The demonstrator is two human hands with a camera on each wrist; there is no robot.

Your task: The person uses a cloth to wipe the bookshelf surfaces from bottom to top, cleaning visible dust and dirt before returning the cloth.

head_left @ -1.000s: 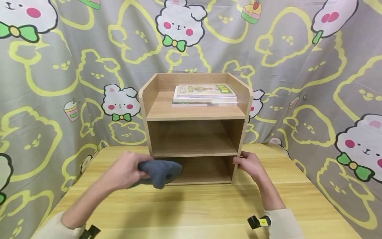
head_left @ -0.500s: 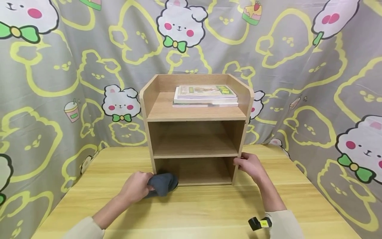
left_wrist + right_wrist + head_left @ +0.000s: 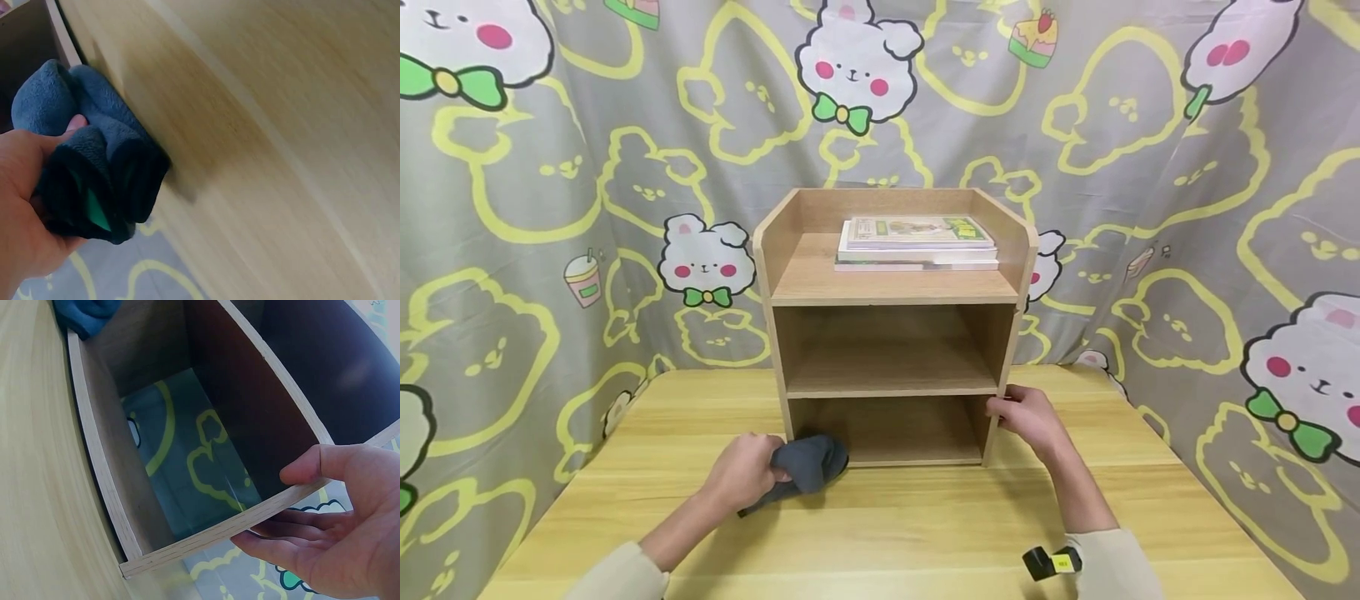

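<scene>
A folded blue-grey cloth (image 3: 808,463) is gripped by my left hand (image 3: 745,473) at the lower left front corner of the wooden shelf unit (image 3: 891,391). In the left wrist view the fingers and thumb of my left hand (image 3: 25,200) curl round the cloth (image 3: 103,137), which hangs in folds over the table. My right hand (image 3: 1030,417) grips the unit's right side panel near the middle board. The right wrist view has the thumb of my right hand (image 3: 337,519) on the panel's front edge, fingers behind its outer face.
A stack of books (image 3: 917,243) lies on the unit's top shelf. Below it are two compartments, the lower one just beside the cloth. The unit stands on a light wooden table (image 3: 910,533), with a patterned curtain (image 3: 865,150) behind and at both sides.
My left hand has moved down and slightly right with the cloth, from in front of the lower compartment to the unit's lower left corner. The right hand has kept its hold.
</scene>
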